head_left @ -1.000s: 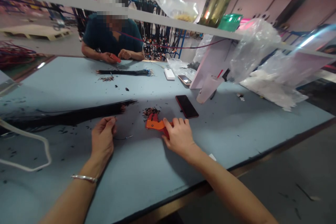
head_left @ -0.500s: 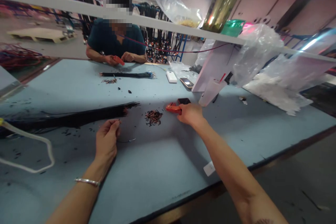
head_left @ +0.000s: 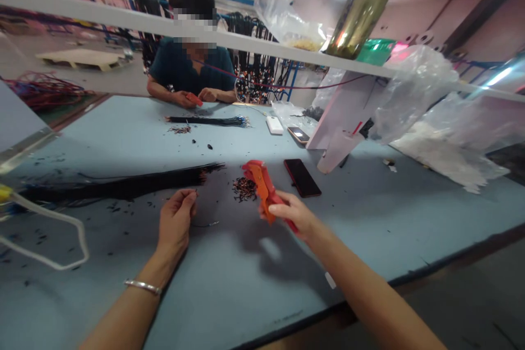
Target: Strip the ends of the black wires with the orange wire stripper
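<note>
My left hand [head_left: 176, 219] is closed in a pinch on a thin black wire [head_left: 204, 225], whose metal-tipped end sticks out to the right below the fingers. My right hand [head_left: 296, 215] is wrapped round the handles of a red and orange wire stripper [head_left: 261, 181], held above the table with its head up and to the left. Just behind the tool lies a pile of small wire clippings [head_left: 241, 188], partly covered by it. A thick bundle of black wires [head_left: 135, 185] stretches left beyond my left hand, its copper-coloured ends towards the pile.
A dark phone [head_left: 302, 178] lies right of the stripper. Across the table [head_left: 369, 219], a co-worker [head_left: 192, 71] holds a red tool near another wire bundle [head_left: 209, 121]. A shelf [head_left: 262, 44] spans above; a white cable loop [head_left: 77, 224] is at left, plastic bags [head_left: 443, 147] at right.
My right hand has lifted the wire stripper off the table beside the phone and brought it nearer, tilting it upright and uncovering the phone. My left hand still pinches the wire.
</note>
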A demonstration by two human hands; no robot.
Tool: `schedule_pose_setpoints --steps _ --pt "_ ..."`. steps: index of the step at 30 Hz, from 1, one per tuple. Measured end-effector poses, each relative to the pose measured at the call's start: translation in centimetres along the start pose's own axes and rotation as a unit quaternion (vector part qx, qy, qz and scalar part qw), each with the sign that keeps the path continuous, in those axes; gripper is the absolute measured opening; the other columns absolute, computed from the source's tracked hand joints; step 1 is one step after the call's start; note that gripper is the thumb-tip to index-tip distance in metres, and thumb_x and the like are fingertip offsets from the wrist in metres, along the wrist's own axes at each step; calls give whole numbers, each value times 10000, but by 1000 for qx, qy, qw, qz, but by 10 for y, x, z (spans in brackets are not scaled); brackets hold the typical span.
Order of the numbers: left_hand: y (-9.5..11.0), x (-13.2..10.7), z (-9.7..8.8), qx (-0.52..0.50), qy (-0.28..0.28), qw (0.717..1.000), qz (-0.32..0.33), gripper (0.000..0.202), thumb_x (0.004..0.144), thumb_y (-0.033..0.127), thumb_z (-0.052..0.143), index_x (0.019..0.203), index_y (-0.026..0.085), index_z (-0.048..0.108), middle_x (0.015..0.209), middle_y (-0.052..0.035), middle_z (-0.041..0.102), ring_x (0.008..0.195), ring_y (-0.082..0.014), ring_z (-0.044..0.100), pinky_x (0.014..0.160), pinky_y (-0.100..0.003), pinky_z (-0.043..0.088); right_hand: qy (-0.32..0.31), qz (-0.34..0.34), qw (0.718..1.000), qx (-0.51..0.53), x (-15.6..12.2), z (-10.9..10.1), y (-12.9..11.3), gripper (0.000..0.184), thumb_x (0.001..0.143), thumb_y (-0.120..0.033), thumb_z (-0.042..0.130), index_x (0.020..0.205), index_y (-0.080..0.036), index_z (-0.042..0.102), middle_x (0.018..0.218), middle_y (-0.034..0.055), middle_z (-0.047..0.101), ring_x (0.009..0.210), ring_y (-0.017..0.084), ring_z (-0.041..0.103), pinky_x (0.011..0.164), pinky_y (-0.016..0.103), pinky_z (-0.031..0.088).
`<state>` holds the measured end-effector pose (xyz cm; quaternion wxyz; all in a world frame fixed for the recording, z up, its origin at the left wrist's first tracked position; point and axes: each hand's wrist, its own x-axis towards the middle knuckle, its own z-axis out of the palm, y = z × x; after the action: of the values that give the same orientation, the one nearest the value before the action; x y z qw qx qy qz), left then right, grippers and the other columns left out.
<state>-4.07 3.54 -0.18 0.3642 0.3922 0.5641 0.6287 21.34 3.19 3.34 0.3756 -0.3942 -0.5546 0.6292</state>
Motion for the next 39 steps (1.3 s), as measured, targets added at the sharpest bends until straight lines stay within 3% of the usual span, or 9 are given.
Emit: schedule_pose_setpoints --steps 4,8,11,15,18,23,29,35,39 --pt "4 -6 1 117 -77 990 31 165 715 357 616 735 193 624 527 46 481 495 -122 421 484 -223 319 -14 -42 999 -19 -11 14 27 405 650 -267 609 1046 -180 600 903 53 644 866 222 613 810 368 486" --pt "5 -12 5 256 -224 934 112 174 761 354 562 710 201 625 614 15 608 588 -156 542 575 -240 398 -13 -79 997 -15 -14 11 38 479 665 -248 575 1140 -191 557 966 58 633 920 226 616 848 377 481" --pt "2 -13 4 308 -267 901 147 200 804 354 520 752 203 640 701 -8 677 650 -178 605 618 -255 433 -34 -93 995 -12 -15 5 39 472 698 -261 570 1165 -193 537 980 62 631 917 223 618 825 370 486" --pt "1 -12 1 347 -239 892 161 257 816 375 512 924 195 661 807 -50 717 678 -206 643 623 -289 481 -34 -111 990 -85 -20 5 37 468 705 -251 549 1169 -192 527 1006 64 638 904 215 612 808 352 486" --pt "4 -13 -1 370 -214 871 243 382 814 377 532 1147 209 612 1095 -101 681 953 -264 632 823 -375 498 3 -149 972 -184 -25 11 32 434 727 -256 532 1157 -193 540 972 55 645 821 195 611 756 322 489" --pt "5 -14 -4 373 -185 855 310 486 855 381 502 1326 262 488 1331 -94 532 1220 -298 482 1028 -474 388 98 -249 870 -414 -27 16 29 533 747 -392 622 1223 -169 537 1079 121 640 956 270 582 861 412 434" --pt "0 -11 -7 334 -98 901 257 479 913 398 387 1380 297 427 1343 -77 504 1272 -292 434 1052 -504 374 45 -216 789 -574 -21 20 38 568 770 -536 652 1197 -168 588 1067 123 644 956 279 548 847 430 405" --pt "3 -14 -8 334 -110 892 284 493 921 392 367 1406 306 398 1382 -69 473 1283 -293 428 1069 -489 356 124 -262 846 -448 -19 14 25 264 860 -356 546 1026 -185 661 1022 86 676 986 233 564 897 389 400" --pt "19 -32 0 347 -179 855 342 497 921 327 396 1418 313 380 1430 -66 452 1302 -298 419 1078 -491 332 267 -62 920 -281 1 -15 12 266 858 -326 446 902 -190 671 898 53 708 858 193 632 778 315 475"
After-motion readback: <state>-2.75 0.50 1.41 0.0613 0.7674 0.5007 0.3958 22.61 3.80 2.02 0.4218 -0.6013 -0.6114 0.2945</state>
